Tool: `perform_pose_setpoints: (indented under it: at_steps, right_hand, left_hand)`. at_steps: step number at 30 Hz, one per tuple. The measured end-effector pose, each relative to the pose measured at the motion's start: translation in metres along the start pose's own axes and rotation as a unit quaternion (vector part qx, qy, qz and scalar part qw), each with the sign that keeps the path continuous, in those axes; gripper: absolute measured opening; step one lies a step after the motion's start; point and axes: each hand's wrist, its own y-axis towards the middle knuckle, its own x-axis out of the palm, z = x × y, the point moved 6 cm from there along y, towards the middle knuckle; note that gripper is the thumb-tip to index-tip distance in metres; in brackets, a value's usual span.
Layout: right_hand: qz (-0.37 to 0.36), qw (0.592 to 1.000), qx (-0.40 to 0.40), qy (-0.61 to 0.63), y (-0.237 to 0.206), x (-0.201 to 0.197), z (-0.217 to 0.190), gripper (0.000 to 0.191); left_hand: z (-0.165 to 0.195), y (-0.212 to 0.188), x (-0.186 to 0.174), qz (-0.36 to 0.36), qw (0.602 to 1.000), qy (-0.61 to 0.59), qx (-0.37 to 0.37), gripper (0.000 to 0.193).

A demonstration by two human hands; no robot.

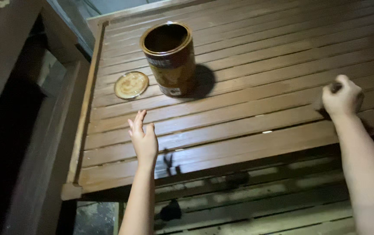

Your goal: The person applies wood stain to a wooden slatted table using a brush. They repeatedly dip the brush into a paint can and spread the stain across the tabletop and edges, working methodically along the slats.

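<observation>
My left hand (143,139) hovers flat over the near part of a brown slatted wooden surface (256,69), fingers together and stretched, holding nothing. My right hand (341,98) is closed around a small dark object, perhaps a brush or pad, pressed on the slats at the right; most of that object is hidden by the fingers. An open round can (169,58) with dark liquid inside stands upright farther back. Its round lid (131,85) lies flat to the can's left.
The slatted surface ends in a wooden edge rail (82,126) on the left and a front edge near my arms. Lower slats (260,200) show beneath the front edge. A dark wall or doorway (8,109) fills the left side.
</observation>
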Motion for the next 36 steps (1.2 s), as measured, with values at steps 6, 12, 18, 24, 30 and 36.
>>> perform_pose_setpoints:
  at_steps: [6, 12, 18, 24, 30, 36]
  right_hand:
    - [-0.065, 0.940, -0.328, -0.065, -0.086, 0.079, -0.175, 0.018]
    - [-0.086, 0.917, -0.159, 0.356, -0.168, 0.131, -0.267, 0.012]
    - [0.030, 0.926, -0.017, 0.377, -0.069, 0.088, -0.091, 0.025]
    - [-0.016, 0.998, -0.047, 0.027, 0.023, -0.011, 0.040, 0.028]
    - [-0.060, 0.942, -0.293, -0.150, -0.070, 0.080, -0.119, 0.022]
    - [-0.090, 0.931, -0.191, 0.297, -0.149, 0.095, -0.247, 0.010]
  left_hand:
    - [0.026, -0.013, 0.018, 0.008, 1.000, -0.019, -0.009, 0.045]
    - [0.045, -0.016, 0.021, 0.034, 0.999, -0.003, -0.005, 0.045]
    - [0.053, -0.025, 0.039, 0.038, 0.999, -0.011, -0.014, 0.045]
    - [0.057, -0.040, 0.050, 0.024, 1.000, -0.007, -0.006, 0.047]
    - [0.062, -0.039, 0.043, 0.033, 0.999, -0.002, -0.007, 0.047]
    - [0.069, -0.031, 0.049, 0.027, 0.999, 0.016, -0.017, 0.047]
